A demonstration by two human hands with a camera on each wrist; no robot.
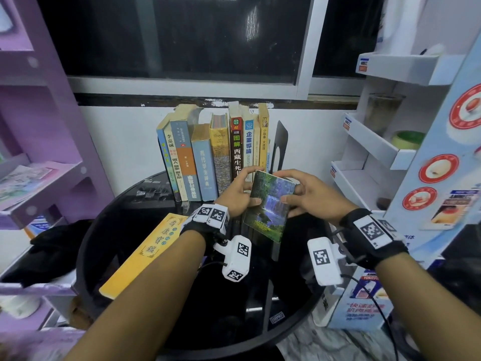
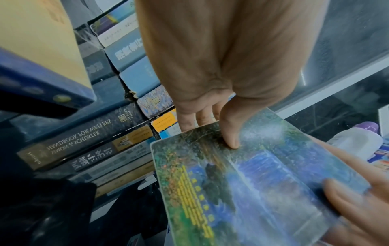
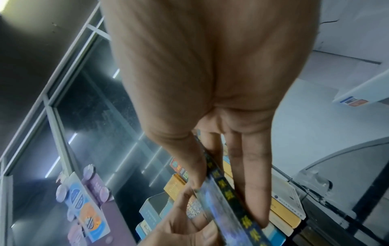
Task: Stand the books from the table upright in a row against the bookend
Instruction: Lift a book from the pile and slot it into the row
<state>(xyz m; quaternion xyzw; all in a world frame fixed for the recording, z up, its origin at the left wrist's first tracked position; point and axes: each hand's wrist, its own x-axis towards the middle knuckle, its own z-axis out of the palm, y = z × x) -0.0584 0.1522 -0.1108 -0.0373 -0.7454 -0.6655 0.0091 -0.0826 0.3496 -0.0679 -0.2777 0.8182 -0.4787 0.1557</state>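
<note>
Head view: both hands hold the waterfall book (image 1: 268, 204) above the round table (image 1: 109, 230), left hand (image 1: 235, 196) at its 9 o'clock edge, right hand (image 1: 312, 195) at 3. Book row (image 1: 213, 155) stands at 12, bookend (image 1: 279, 144) at 1, yellow book (image 1: 145, 252) flat at 8.

Left wrist view: the left thumb (image 2: 230, 133) presses the cover (image 2: 242, 183), fingers behind.

Right wrist view: right hand (image 3: 212, 141) pinches the spine (image 3: 223, 183), thumb opposite fingers.

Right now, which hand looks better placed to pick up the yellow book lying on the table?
Left, probably: the yellow book lies beside the left hand; the right hand is farther off. Both hold the waterfall book.
</note>
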